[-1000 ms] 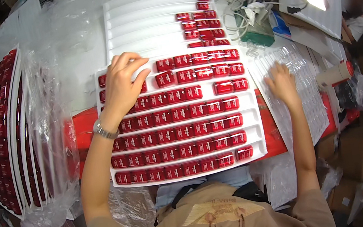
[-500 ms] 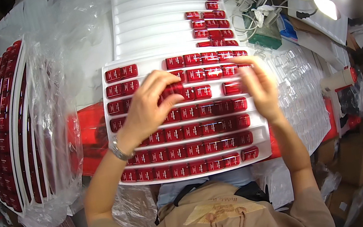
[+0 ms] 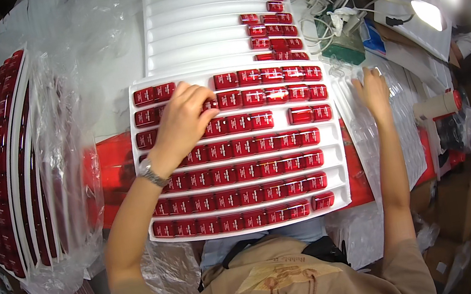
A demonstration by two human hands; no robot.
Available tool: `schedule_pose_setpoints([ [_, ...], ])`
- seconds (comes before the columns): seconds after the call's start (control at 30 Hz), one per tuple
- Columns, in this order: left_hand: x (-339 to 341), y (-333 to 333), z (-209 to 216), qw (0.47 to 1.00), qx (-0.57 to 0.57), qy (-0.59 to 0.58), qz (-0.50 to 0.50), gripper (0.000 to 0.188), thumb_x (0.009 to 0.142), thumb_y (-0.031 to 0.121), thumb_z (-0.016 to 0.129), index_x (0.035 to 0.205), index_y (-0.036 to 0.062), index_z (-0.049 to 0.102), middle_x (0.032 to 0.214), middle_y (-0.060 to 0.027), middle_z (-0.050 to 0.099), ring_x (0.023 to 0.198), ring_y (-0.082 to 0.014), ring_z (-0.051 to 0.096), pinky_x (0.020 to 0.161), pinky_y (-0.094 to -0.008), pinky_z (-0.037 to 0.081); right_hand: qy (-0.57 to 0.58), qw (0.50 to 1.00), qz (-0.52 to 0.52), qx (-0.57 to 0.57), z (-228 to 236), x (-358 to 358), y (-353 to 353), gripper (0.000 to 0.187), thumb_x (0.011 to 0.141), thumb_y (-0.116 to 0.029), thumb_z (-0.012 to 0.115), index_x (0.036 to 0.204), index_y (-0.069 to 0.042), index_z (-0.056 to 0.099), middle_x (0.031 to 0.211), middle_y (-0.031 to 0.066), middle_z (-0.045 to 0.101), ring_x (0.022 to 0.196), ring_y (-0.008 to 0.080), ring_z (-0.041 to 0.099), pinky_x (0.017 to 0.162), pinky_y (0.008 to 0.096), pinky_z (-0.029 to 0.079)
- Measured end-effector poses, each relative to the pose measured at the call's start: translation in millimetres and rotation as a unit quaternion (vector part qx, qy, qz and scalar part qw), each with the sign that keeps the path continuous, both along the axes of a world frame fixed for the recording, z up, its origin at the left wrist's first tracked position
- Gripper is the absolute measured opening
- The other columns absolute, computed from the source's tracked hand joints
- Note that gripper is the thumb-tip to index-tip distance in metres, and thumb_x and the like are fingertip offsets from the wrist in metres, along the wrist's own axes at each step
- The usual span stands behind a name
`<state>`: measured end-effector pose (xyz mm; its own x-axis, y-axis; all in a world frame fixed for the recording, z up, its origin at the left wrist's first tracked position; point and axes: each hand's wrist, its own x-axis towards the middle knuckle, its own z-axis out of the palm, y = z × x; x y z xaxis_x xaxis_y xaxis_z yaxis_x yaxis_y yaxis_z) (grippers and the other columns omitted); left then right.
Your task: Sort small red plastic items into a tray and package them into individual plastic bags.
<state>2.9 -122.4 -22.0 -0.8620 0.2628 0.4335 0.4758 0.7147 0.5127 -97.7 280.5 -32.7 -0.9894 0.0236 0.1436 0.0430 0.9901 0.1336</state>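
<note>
Pinches a glossy red piece point(image 3: 209, 105) between thumb and fingers of the left hand point(image 3: 181, 117), at the second row from the far edge of the front white tray point(image 3: 330, 132). Has more red pieces point(image 3: 242, 148) lined up in the same tray, with gaps in the farthest and third rows. Holds the right hand point(image 3: 374, 94) over the clear plastic tray point(image 3: 401, 137); cannot tell whether clenched on anything or released. Beyond the front tray, a second white tray point(image 3: 195, 25) with red pieces along its right side.
</note>
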Motion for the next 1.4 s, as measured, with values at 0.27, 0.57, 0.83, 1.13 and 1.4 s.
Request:
schedule_pose_setpoints([
  [0.27, -9.0, -70.9, 2.7, 0.989, -0.087, -0.028, 0.115, 0.031, 0.074, 0.011, 0.071, 0.101, 0.0001, 0.063, 0.101, -0.0064, 0.059, 0.097, -0.0254, 0.052, 0.083, -0.0344, 0.045, 0.125, 0.949, 0.128, -0.26, -36.6, -1.0, 30.1, 0.026, 0.081, -0.006, 0.06, 0.106, 0.001, 0.057, 0.086, 0.0122, 0.062, 0.078, 0.0244, 0.061, 0.069, 0.0372, 0.049],
  [0.57, 3.3, -16.7, 25.5, 0.989, 0.139, -0.057, 0.003, 0.029, 0.075, 0.005, 0.07, 0.101, 0.0005, 0.057, 0.098, -0.0101, 0.061, 0.086, -0.0199, 0.06, 0.079, -0.0304, 0.047, -0.201, 0.52, 0.242, -0.794, 65.6, 62.8, -168.8, 0.024, 0.079, -0.004, 0.07, 0.1, 0.002, 0.059, 0.081, 0.0083, 0.066, 0.068, 0.0105, 0.062, 0.062, 0.0226, 0.052],
  [0.83, 1.2, -17.5, 20.2, 0.99, 0.129, -0.039, 0.04, 0.027, 0.075, 0.003, 0.069, 0.101, 0.0008, 0.06, 0.093, -0.0073, 0.061, 0.086, -0.0177, 0.059, 0.077, -0.03, 0.048, -0.034, 0.828, 0.317, -0.462, 48.9, 46.5, -152.1, 0.034, 0.084, -0.032, 0.064, 0.1, -0.003, 0.067, 0.092, 0.0157, 0.064, 0.083, 0.0307, 0.063, 0.079, 0.039, 0.048],
  [1.13, -33.0, -25.5, 0.1, 0.992, 0.015, -0.125, 0.021, 0.025, 0.077, 0.007, 0.068, 0.099, -0.0026, 0.062, 0.092, -0.0101, 0.055, 0.076, -0.0233, 0.055, 0.073, -0.033, 0.046, 0.128, 0.992, -0.007, 0.016, -39.2, -12.0, 28.3, 0.031, 0.081, -0.027, 0.062, 0.105, -0.005, 0.062, 0.112, 0.011, 0.059, 0.11, 0.0342, 0.05, 0.079, 0.0526, 0.045],
  [1.4, 17.4, -78.4, 12.5, 0.99, -0.056, -0.122, 0.051, 0.033, 0.07, 0.003, 0.072, 0.102, -0.0036, 0.064, 0.101, -0.0077, 0.056, 0.092, -0.0228, 0.055, 0.082, -0.0309, 0.046, 0.095, 0.971, 0.125, -0.181, -46.7, -33.9, 64.3, 0.023, 0.077, -0.009, 0.064, 0.099, -0.004, 0.064, 0.092, 0.0124, 0.061, 0.082, 0.025, 0.058, 0.071, 0.0369, 0.046],
])
